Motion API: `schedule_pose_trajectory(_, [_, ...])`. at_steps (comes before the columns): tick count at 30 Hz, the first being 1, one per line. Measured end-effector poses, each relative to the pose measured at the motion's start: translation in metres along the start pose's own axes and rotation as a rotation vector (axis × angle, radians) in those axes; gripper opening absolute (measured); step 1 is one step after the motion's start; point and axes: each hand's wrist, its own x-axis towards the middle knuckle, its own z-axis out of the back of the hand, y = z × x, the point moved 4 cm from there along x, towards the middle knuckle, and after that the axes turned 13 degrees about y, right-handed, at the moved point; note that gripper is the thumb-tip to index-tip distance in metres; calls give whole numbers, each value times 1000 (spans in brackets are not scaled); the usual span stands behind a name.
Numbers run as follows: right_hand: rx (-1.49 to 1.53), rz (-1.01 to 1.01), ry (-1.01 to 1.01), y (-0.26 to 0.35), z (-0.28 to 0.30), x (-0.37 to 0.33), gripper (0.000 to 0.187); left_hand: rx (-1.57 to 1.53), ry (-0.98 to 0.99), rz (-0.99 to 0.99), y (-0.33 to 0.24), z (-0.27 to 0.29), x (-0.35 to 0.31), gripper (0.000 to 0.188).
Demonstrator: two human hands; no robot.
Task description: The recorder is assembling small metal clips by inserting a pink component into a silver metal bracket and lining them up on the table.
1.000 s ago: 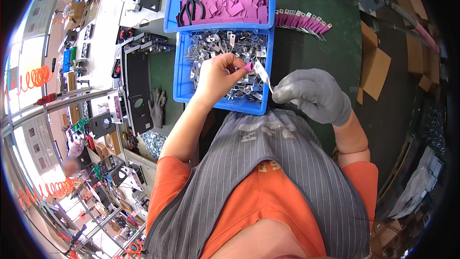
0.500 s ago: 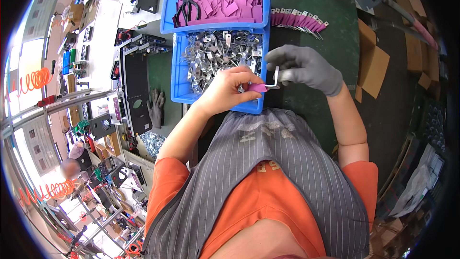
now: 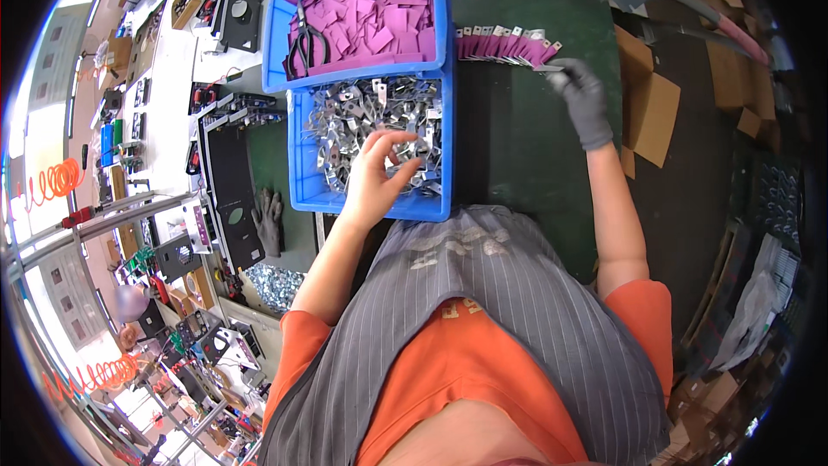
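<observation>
My bare left hand (image 3: 373, 179) hovers over a blue bin (image 3: 302, 194) heaped with small bent metal brackets (image 3: 349, 108). Its thumb and fingers are apart, with nothing between them. To the right, my right hand (image 3: 585, 105), in a grey glove, pinches a metal bracket (image 3: 547, 68) at the right end of a row of brackets with pink sleeves (image 3: 500, 45). Most of that bracket is hidden by the fingers and the row. Beyond the metal parts, a second blue bin (image 3: 278, 34) holds pink flat pieces (image 3: 371, 22) and black-handled pliers (image 3: 304, 45).
The row lies on a dark green tabletop (image 3: 526, 138). A loose grey glove (image 3: 269, 223) rests left of the bins, near a black panel (image 3: 231, 194). Open cardboard boxes (image 3: 651, 121) stand past the table's right edge, below a metal arm with pink wrap (image 3: 740, 39).
My right hand has carried the bracket away from my left hand, up and right to the row's end. The left hand has let go of the pink-sleeved part and moved left over the metal brackets.
</observation>
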Motion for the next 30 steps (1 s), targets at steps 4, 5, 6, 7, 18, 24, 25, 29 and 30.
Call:
schedule_pose_trajectory(4, [-485,-74,-377,-108,87,-9,20,-33,88,81,14,-12,-3,29])
schedule_pose_trajectory(5, [-483,-71,-368,-106,81,-9,20,-25,116,95,20,-15,-6,29])
schedule_pose_trajectory(6, [-902,-251,-365,-105,73,-14,21,-25,109,81,26,-19,-9,24])
schedule_pose_trajectory(7, [-1320,-432,-350,-104,67,-15,22,-24,103,87,31,-20,-11,24])
schedule_pose_trajectory(18, [-1105,-652,-161,-51,18,34,44,-5,174,140,46,-29,-29,23])
schedule_pose_trajectory(24, [-782,398,299,61,-142,11,15,51,123,300,62,-17,-37,17])
schedule_pose_trajectory(25, [-878,336,522,64,-171,2,17,51,125,299,64,-15,-37,17])
schedule_pose_trajectory(29, [-1265,340,706,36,-239,-14,17,21,-13,367,69,6,-34,16])
schedule_pose_trajectory(30, [-1267,336,698,24,-248,-17,17,42,-31,336,65,13,-30,15])
